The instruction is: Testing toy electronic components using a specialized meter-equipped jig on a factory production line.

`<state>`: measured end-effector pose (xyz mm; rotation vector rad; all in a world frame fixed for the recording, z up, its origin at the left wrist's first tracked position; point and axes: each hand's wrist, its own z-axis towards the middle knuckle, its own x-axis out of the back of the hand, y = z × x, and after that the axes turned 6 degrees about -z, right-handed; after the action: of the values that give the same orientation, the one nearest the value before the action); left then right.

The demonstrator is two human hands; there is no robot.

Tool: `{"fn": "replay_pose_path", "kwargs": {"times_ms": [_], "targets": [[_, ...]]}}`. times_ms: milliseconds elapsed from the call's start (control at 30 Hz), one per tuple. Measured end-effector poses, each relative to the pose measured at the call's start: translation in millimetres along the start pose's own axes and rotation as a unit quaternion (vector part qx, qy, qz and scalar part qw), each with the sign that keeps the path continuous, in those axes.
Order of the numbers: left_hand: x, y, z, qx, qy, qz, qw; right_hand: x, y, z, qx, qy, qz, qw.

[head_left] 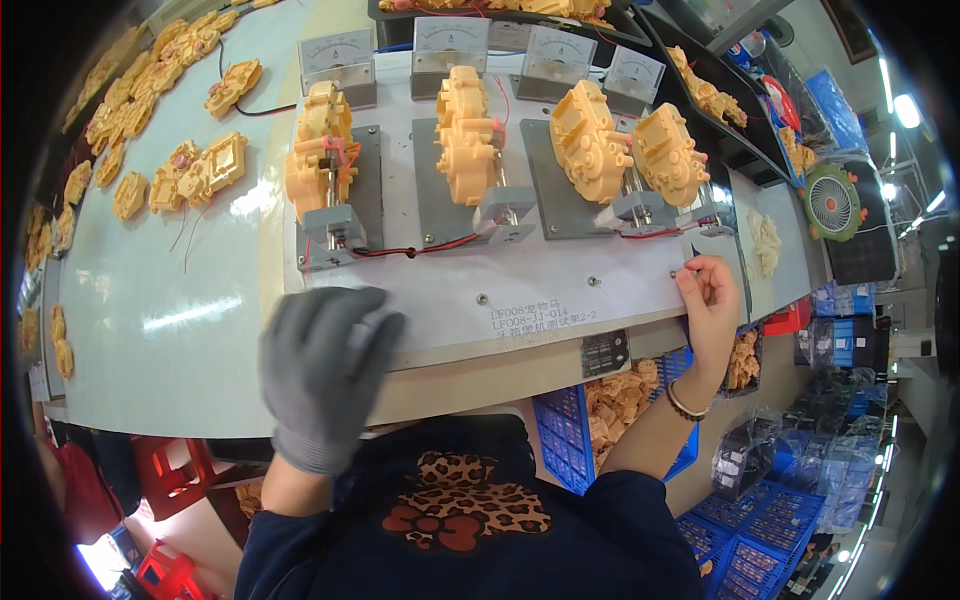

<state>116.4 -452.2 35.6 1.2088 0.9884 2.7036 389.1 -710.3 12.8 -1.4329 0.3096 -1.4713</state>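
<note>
My left hand [325, 370], in a grey glove and slightly blurred, hovers over the front edge of a white test board [440, 280]. Its fingers curve apart from the thumb, with nothing visible between them. At the board's right front, my bare right hand [712, 295] has its fingers curled in, thumb and forefinger close together beside a small metal stud [674, 273]; whether they grip anything is hidden. On the board stand yellow plastic gearbox housings [325, 150], [465, 140], [590, 140], [668, 155], mounted on grey fixtures [508, 212].
Analogue panel meters [450, 45] line the back of the board. Loose yellow gearboxes [200, 172] with thin wires lie on the left table. A green fan [832, 203] stands at the right. Below the edge, blue crates [563, 430] hold yellow parts.
</note>
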Motion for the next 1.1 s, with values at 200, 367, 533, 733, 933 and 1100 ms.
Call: {"fn": "replay_pose_path", "kwargs": {"times_ms": [200, 367, 533, 733, 933, 1100], "targets": [[-47.4, 21.5, 14.4, -0.026, -0.072, -0.038, 0.996, -29.7, -50.3, -20.5, 0.139, 0.050, -0.089, 0.985], [-46.1, 26.1, 20.2, 0.018, -0.107, -0.052, 0.993, -50.8, -58.3, -6.5, 0.134, -0.119, 0.027, 0.983], [-27.9, 25.8, 6.8, -0.021, -0.071, -0.100, 0.992, -57.7, -64.6, -3.1, 0.064, -0.143, -0.051, 0.986], [5.4, -1.8, -7.7, 0.026, -0.020, -0.007, 0.999, -51.3, -31.9, -18.8, 0.155, 0.110, 0.174, 0.966], [1.1, -15.2, -14.0, 0.042, 0.012, 0.004, 0.999, -31.9, -9.6, -14.3, 0.085, 0.294, 0.139, 0.942], [3.9, -17.2, -10.6, 0.091, 0.004, -0.028, 0.995, -27.0, 11.6, -15.8, 0.009, 0.224, 0.079, 0.971]]}}
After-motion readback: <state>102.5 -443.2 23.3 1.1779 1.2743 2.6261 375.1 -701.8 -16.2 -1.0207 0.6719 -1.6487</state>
